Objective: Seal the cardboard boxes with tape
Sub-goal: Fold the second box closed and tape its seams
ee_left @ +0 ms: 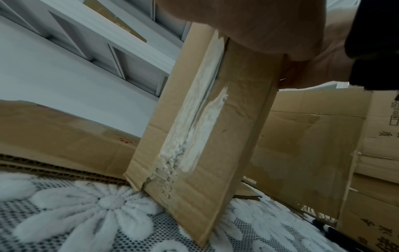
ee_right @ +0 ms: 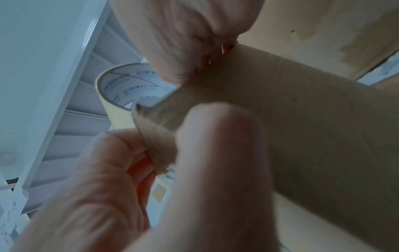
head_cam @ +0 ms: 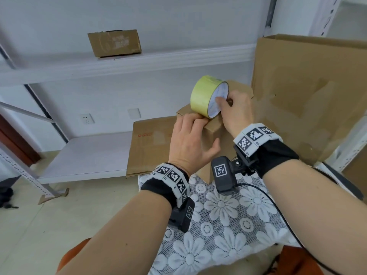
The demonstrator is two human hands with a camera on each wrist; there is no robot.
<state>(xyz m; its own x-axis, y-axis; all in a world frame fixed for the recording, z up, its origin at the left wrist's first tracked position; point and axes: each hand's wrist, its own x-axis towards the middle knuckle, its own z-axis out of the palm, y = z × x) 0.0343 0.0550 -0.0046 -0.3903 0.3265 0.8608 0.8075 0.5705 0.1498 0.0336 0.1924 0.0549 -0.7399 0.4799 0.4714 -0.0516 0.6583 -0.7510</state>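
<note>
a small cardboard box stands upright on a white lace cloth with flower patterns, seen from above by the head camera. the left hand lies over the box's top left edge, fingers curled down onto the top and thumb spread along the near side, gripping it. the right hand holds a roll of yellowish tape on edge on top of the box, one finger hooked into the roll's white printed core and the others curled against the roll. the two hands are close together, almost touching at the fingertips.

from the left wrist view, the box's side shows a torn white strip running along its centre seam.

a flattened sheet of cardboard lies just left of the box on a white shelf. a large brown box stands just to the right. another small box sits on the upper shelf, well apart from the hands.
</note>
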